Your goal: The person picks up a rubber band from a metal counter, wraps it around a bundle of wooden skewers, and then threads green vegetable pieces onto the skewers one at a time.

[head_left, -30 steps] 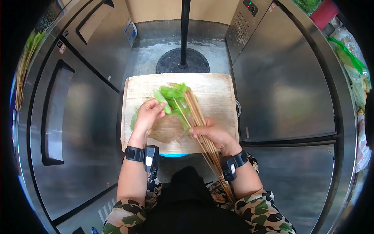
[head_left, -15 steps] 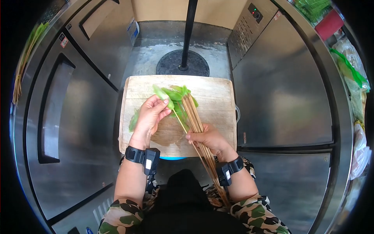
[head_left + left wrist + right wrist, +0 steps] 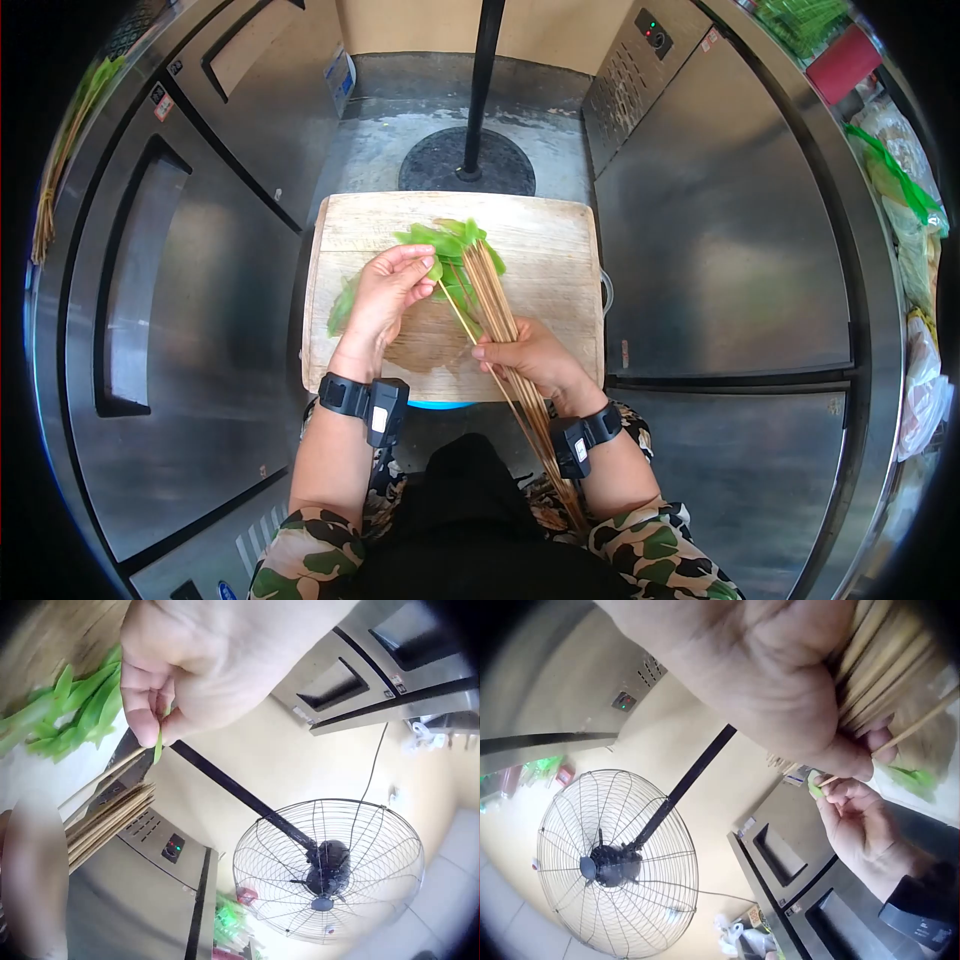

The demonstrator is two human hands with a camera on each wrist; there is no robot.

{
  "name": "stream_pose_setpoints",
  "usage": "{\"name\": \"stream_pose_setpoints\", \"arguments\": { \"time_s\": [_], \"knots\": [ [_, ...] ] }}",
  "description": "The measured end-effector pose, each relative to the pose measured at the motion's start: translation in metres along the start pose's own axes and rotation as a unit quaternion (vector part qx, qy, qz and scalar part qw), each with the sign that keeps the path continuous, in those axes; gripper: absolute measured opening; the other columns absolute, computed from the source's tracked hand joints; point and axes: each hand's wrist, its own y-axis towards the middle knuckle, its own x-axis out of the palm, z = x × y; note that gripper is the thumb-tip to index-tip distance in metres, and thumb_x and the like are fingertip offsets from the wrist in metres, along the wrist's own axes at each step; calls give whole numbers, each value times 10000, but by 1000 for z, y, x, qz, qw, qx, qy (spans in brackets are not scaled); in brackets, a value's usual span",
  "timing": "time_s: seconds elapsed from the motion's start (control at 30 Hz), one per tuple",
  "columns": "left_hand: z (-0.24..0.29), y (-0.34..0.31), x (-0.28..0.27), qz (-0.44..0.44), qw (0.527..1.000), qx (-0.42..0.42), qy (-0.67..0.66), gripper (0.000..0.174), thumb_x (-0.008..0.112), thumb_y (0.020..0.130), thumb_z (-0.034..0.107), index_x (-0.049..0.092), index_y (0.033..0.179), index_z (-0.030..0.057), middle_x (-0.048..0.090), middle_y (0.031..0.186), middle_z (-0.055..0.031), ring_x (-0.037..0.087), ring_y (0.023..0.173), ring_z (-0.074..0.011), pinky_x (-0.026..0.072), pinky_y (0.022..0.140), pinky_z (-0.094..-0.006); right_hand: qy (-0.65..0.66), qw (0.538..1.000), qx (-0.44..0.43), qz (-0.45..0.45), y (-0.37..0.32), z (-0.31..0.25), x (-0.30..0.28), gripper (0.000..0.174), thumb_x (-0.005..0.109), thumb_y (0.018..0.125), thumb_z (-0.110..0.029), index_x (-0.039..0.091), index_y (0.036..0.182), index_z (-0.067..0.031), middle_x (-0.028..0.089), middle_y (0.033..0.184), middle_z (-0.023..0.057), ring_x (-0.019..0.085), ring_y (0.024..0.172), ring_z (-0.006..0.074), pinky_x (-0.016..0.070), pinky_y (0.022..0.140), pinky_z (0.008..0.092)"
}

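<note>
My left hand [image 3: 383, 292] pinches a green leaf piece [image 3: 435, 270] between thumb and fingers above the cutting board [image 3: 555, 255]. A single thin skewer [image 3: 457, 311] meets the leaf's lower edge at its tip. Below and to the right, my right hand [image 3: 535, 355] grips a bundle of bamboo skewers [image 3: 488, 285], its thumb holding the single skewer apart from the others. Behind the bundle lies a pile of green leaves [image 3: 462, 232] on the board. In the left wrist view, only a narrow end of the leaf [image 3: 157, 754] shows below the fingertips.
More pale green leaf [image 3: 342, 308] lies at the board's left side. Steel cabinets [image 3: 730, 230] flank both sides. A black pole on a round base [image 3: 467, 165] stands beyond the board, carrying a wire-caged fan [image 3: 328, 870]. Bags [image 3: 905, 200] fill the right-hand counter.
The single skewer, first apart from the leaf, has come to meet it. The leaf, earlier standing long above the left fingers, now shows only a short part. The bundle stays in the right hand.
</note>
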Motion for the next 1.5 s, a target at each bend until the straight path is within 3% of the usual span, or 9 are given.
{"name": "stream_pose_setpoints", "arguments": {
  "time_s": [0.17,0.47,0.57,0.67,0.77,0.97,1.37,1.5],
  "knots": [
    [0,-1,1,-1,999,-44,-17,151,629,831,91,622,960,14,627,840,-33,575,655,-65,510,638,-169,-28,1000,1,3,-3,-3,0,130,677,779,-100,569,832,-52,598,686,20,545,602,67,416,525,182],
    [-1,-13,7,-63,992,-111,5,182,629,832,103,613,978,-4,627,875,-54,597,713,-84,528,654,-189,-17,1000,-12,18,-1,-1,0,124,678,774,-91,578,828,-42,596,681,21,544,591,71,415,523,188],
    [0,-17,14,-44,996,-71,21,240,601,852,105,580,1073,15,626,922,-64,604,760,-94,529,681,-209,-18,999,-18,20,0,-1,-2,120,676,780,-103,585,828,-42,601,690,21,543,584,62,405,503,173],
    [0,-15,19,31,999,-4,-28,272,590,860,113,546,1113,20,618,928,-53,588,788,-108,516,725,-229,-20,999,-21,20,-2,-5,-1,114,674,781,-94,582,823,-42,601,691,20,540,572,61,400,488,172],
    [-3,-8,12,34,999,2,-25,280,578,868,108,525,1130,24,618,921,-51,587,779,-106,514,725,-224,-11,1000,-18,21,-2,-3,-1,111,674,779,-82,579,822,-44,600,691,19,540,567,61,400,480,171],
    [-5,-6,12,43,999,12,-27,176,598,848,79,574,1016,34,623,888,-40,590,791,-95,513,705,-220,-3,1000,-16,18,-1,-2,-2,121,680,776,-78,574,824,-44,595,685,15,541,569,60,403,483,169],
    [-17,-6,24,36,985,158,61,81,580,839,1,543,897,44,610,767,-3,551,688,-42,464,611,-185,-25,999,-12,24,0,0,-5,109,671,779,-87,583,825,-41,589,667,13,533,576,65,411,512,189],
    [-20,-6,25,8,990,128,55,96,570,841,-8,510,851,65,577,730,20,527,659,-32,457,601,-180,-12,1000,-12,21,-4,-2,-5,106,673,774,-78,586,822,-39,593,679,16,537,580,67,413,516,188]
  ]
}}
